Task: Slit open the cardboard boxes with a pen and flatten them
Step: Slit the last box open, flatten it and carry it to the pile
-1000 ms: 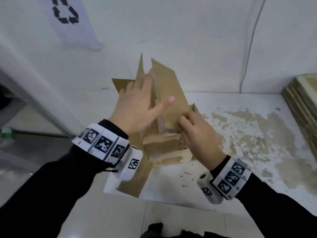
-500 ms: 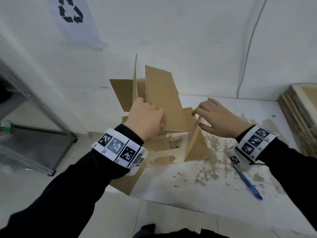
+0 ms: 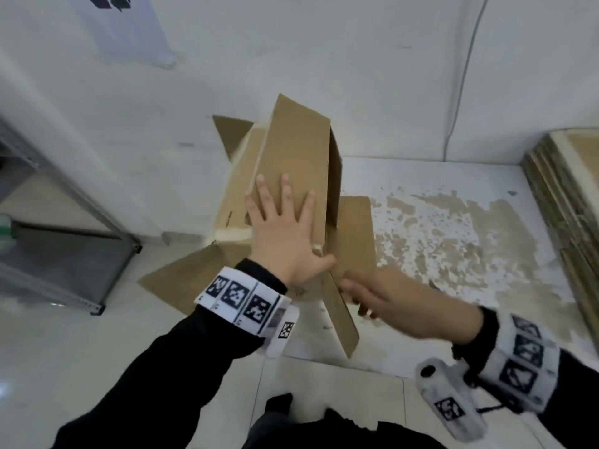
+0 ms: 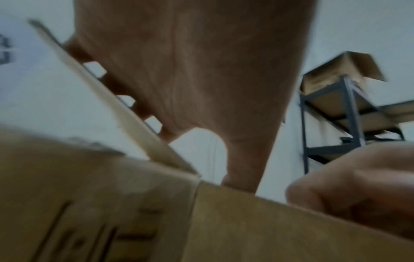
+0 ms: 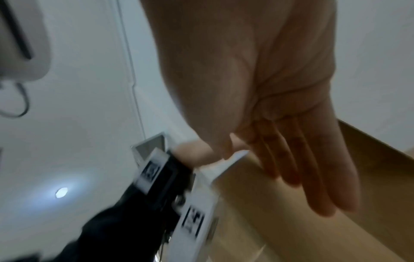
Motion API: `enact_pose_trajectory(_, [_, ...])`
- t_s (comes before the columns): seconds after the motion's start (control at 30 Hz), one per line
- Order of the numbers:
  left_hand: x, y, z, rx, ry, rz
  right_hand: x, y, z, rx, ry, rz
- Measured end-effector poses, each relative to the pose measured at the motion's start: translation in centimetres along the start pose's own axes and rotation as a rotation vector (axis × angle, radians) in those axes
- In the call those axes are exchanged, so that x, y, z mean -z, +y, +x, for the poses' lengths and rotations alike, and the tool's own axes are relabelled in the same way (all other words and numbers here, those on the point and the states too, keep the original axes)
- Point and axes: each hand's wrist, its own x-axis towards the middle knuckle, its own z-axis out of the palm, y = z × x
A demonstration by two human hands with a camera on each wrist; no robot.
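1. At the near left corner of the white, brown-stained bench (image 3: 453, 202) stands the cardboard box (image 3: 291, 157), opened out, its flaps splayed in several directions and one flap hanging over the bench's left edge.
2. Left hand (image 3: 285, 234): flat, fingers straight and spread, palm pressed against a tall upright panel of the box. The left wrist view confirms the fingers lie along the panel's far face.
3. Right hand (image 3: 389, 303): low at the near side of the box, fingers extended and close together, touching a flap that slopes toward the person. The picture is blurred here; whether the thumb pinches the flap cannot be told.
4. Both wrists carry white bands with black square markers over black sleeves.
5. A stack of flattened cardboard (image 3: 567, 205) lies at the bench's right edge, well apart from the box.
6. A grey metal shelf rack (image 3: 64, 247) stands left of the bench; the left wrist view shows cardboard boxes on it.
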Motion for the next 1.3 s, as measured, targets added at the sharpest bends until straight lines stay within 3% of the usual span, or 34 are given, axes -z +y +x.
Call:
enact_pose_trajectory(0.1, [-2.1,-2.1,-1.1,-0.052,0.036,-0.079,2.3,3.3,3.5,-0.136,0.192,0.075])
enact_pose_trajectory(0.17, [-3.2,-2.9,-2.1,-0.093,0.077,-0.113,3.5,5.6,7.2,-0.192,0.334,0.009])
enact_pose_trajectory(0.3, [-4.6,-3.8,-3.6,-0.163,0.111,-0.163,3.4,7.4,14.4,-0.3,0.468,-0.181])
enact_pose_trajectory(0.43, [-5.2,-4.3,-4.1,-0.193,0.196,-0.216,2.7,8.4,16.2,-0.305,0.509,-0.222])
enact_pose_trajectory(0.53, [-5.7,-4.3,-4.2,-0.194,0.257,-0.218,4.7,10.5,14.1,-0.26,0.443,-0.224])
enact_pose_trajectory(0.6, [-6.0,-4.2,-4.4,-0.202,0.307,-0.242,7.3,12.9,12.2,-0.307,0.431,-0.215])
enact_pose_trajectory(0.7, [-6.7,-4.2,-5.0,-0.237,0.372,-0.286,9.7,16.5,10.1,-0.434,0.555,-0.02])
enact_pose_trajectory(0.77, [-6.9,-4.1,-5.1,-0.244,0.386,-0.298,9.7,18.0,9.6,-0.489,0.657,0.245])
enact_pose_trajectory(0.83, [-6.7,-3.8,-4.5,-0.233,0.387,-0.293,8.3,18.1,9.2,-0.519,0.673,0.337])
enact_pose_trajectory(0.9, [-6.1,-3.2,-3.2,-0.195,0.366,-0.266,5.4,15.7,8.0,-0.435,0.693,0.238])
enact_pose_trajectory(0.97, [-5.2,-2.2,-1.4,-0.152,0.318,-0.228,1.0,11.7,5.5,-0.252,0.732,0.252])
enact_pose_trajectory(1.1, [-4.4,0.3,3.9,-0.134,0.307,-0.169,-8.2,3.7,0.9,0.083,0.523,0.631])
enact_pose_trajectory(1.17, [-4.6,1.5,6.6,-0.158,0.317,-0.153,-10.0,3.2,1.4,0.069,0.587,0.79])
enact_pose_trajectory(1.3, [-5.4,3.7,11.2,-0.202,0.307,-0.106,-9.2,5.2,3.6,-0.093,0.781,1.088])
